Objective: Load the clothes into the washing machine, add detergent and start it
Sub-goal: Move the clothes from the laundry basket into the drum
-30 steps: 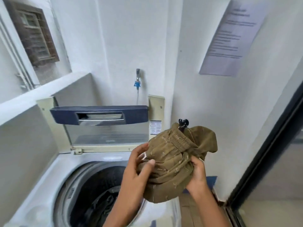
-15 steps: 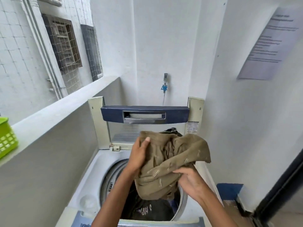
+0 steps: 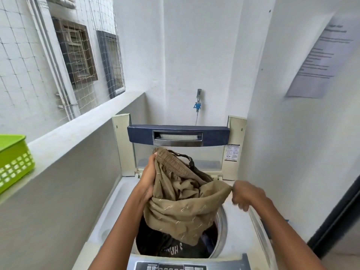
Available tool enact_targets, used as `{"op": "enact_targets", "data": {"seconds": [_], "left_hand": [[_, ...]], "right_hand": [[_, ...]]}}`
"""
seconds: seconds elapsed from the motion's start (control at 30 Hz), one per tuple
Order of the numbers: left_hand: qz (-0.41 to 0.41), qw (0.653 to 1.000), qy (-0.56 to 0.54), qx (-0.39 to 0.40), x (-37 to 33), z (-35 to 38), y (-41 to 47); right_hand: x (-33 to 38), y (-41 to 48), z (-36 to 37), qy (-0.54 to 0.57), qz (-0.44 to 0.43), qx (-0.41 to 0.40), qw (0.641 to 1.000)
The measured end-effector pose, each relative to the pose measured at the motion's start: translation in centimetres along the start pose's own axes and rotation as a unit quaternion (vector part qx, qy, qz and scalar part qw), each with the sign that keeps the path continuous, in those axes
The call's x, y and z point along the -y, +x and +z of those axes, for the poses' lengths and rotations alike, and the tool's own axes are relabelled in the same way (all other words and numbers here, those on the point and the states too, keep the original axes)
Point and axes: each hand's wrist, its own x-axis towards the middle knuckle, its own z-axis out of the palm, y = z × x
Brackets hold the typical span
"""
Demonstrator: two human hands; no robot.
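A white top-loading washing machine (image 3: 109,228) stands in front of me with its lid (image 3: 178,135) raised upright at the back. Dark clothes (image 3: 175,248) lie in the drum. Over the drum opening I hold an olive-brown patterned garment (image 3: 181,209) with a ribbed waistband and a black drawstring. My left hand (image 3: 148,182) grips it at the waistband on the left. My right hand (image 3: 245,195) pinches its right edge and pulls it sideways, blurred by motion. The control panel (image 3: 171,266) runs along the bottom edge.
A green plastic basket (image 3: 13,162) sits on the ledge at the left. A water tap with a blue fitting (image 3: 198,102) is on the back wall. A paper notice (image 3: 319,61) hangs on the right wall, and a dark door frame (image 3: 339,217) stands at the right.
The view has swung left and down over the drum. The bunched garment has been lowered over the opening, and my right hand has pulled its edge out to the right.
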Motion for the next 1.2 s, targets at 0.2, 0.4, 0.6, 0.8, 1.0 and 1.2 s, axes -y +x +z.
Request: {"op": "enact_targets", "data": {"seconds": [0.2, 0.4, 0.6, 0.8, 1.0, 1.2], "left_hand": [[-0.014, 0.995, -0.093, 0.023, 0.3, -1.0, 0.4], [0.005, 0.989, -0.142, 0.039, 1.0, -1.3, 0.5], [0.060, 0.995, 0.067, -0.052, 1.5, -3.9, 0.9], [0.172, 0.940, 0.295, -0.025, -0.4, -2.8, 0.6], [0.240, 0.922, 0.302, -0.023, -5.5, 0.4, 1.7], [0.260, 0.929, 0.262, 0.013, -8.9, 2.0, 2.5]], "right_hand": [[2.1, -0.6, -1.6, 0.301, -0.233, -0.123, 0.916], [4.6, 0.1, 2.6, 0.325, -0.303, 0.037, 0.895], [2.9, 2.2, 1.5, 0.392, -0.189, -0.097, 0.895], [2.0, 2.4, -1.8, 0.516, -0.120, -0.250, 0.810], [1.8, 0.8, -5.8, 0.605, -0.163, -0.282, 0.726], [0.8, -0.4, -7.8, 0.637, -0.229, -0.233, 0.698]]}}
